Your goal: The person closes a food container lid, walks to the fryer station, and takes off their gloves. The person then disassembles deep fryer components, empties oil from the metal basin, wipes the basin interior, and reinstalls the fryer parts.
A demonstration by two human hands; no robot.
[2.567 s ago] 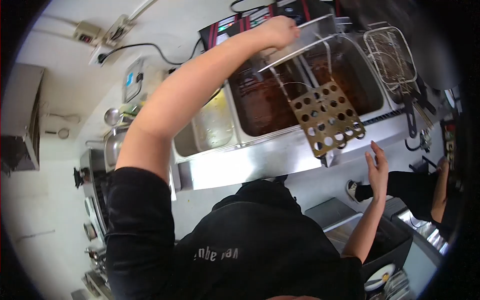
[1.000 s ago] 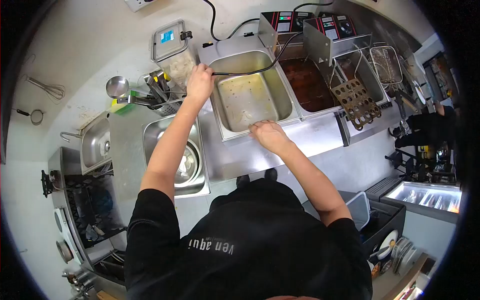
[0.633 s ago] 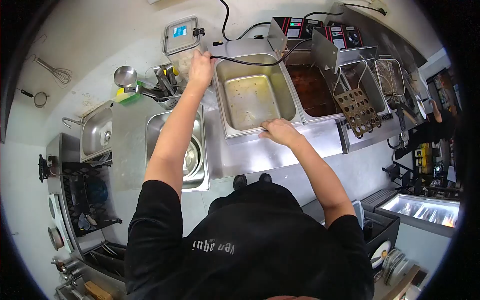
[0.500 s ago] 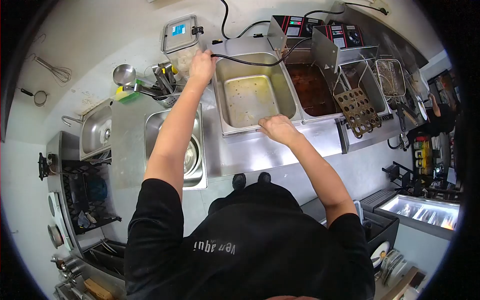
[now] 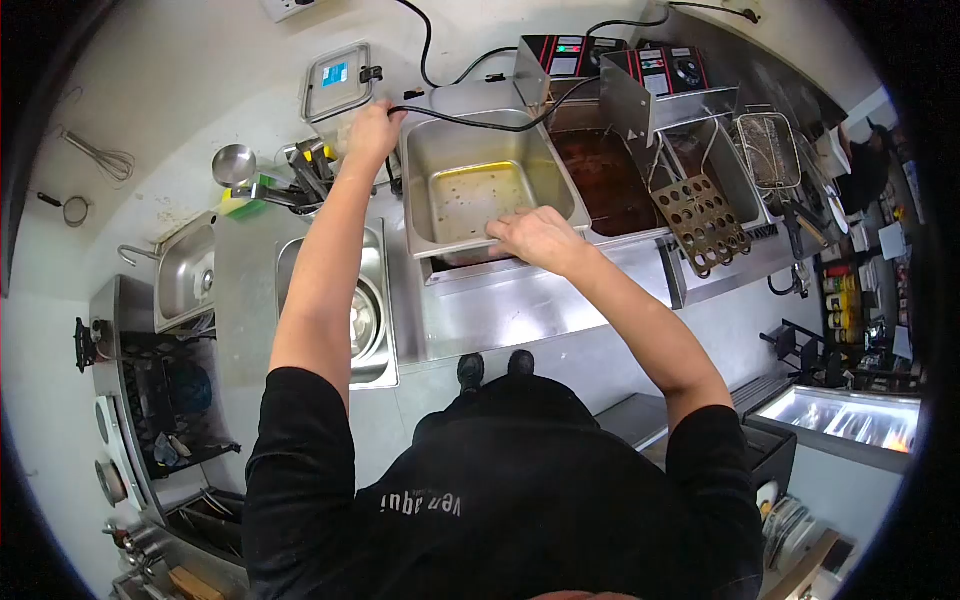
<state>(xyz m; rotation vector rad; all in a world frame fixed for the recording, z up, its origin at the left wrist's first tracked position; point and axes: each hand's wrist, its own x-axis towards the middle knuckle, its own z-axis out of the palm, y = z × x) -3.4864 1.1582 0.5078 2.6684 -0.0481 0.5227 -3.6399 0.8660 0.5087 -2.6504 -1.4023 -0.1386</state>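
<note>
A deep steel pan (image 5: 560,190) with a shallow layer of yellowish liquid and small specks is raised slightly above its housing, a dark gap showing under its front edge. My left hand (image 5: 373,132) is closed at the pan's back left corner, where a black cable (image 5: 470,122) also passes. My right hand (image 5: 540,238) is closed around the pan's front rim. The cable runs over the pan's back part to a control box. Right of the pan lies a vat of dark brown liquid (image 5: 605,175).
A perforated plate (image 5: 703,222) hangs over the second vat's front. Further right is a wire basket (image 5: 768,150). Left are a lidded container (image 5: 338,84), a utensil holder with a ladle (image 5: 235,165), and a sink (image 5: 187,275). Another person (image 5: 868,172) stands at the far right.
The lid that my left hand held up over the vats is no longer held. Both hands have come to the pan, and it has risen out of its place and shifted slightly left.
</note>
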